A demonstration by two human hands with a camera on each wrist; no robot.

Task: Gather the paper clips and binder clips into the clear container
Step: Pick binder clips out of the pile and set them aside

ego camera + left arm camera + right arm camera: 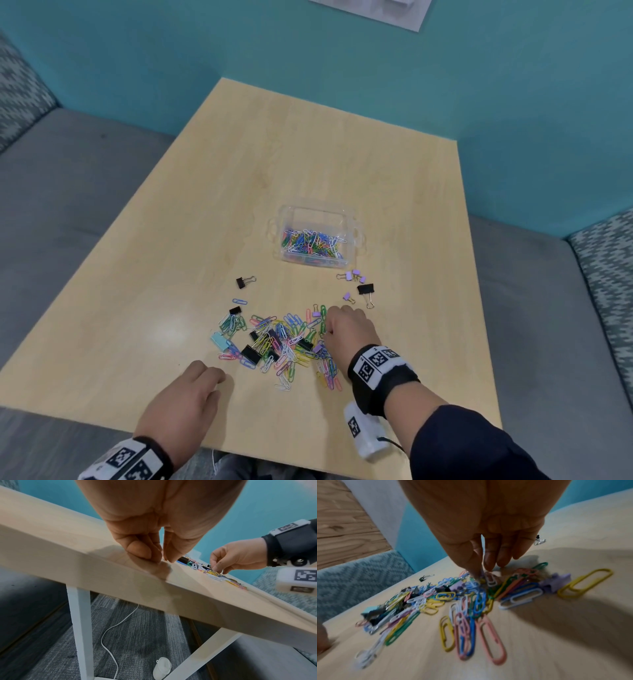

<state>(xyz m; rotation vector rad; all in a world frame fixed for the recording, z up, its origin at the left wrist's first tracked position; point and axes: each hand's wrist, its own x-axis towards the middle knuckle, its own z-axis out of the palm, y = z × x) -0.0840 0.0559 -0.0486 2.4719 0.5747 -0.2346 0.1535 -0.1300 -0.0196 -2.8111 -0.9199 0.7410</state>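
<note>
The right hand reaches down into the pile of paper clips, its thumb and fingertips pressed together in a pinching grip on the thin bent wires (which clip I cannot tell). The clips are smooth loops in many colors. Mixed in and just past the grip lie boxy binder clips, black and purple. Farther beyond stands the clear container, see-through plastic, partly full. The left hand rests curled on the pale wood surface, holding nothing.
</note>
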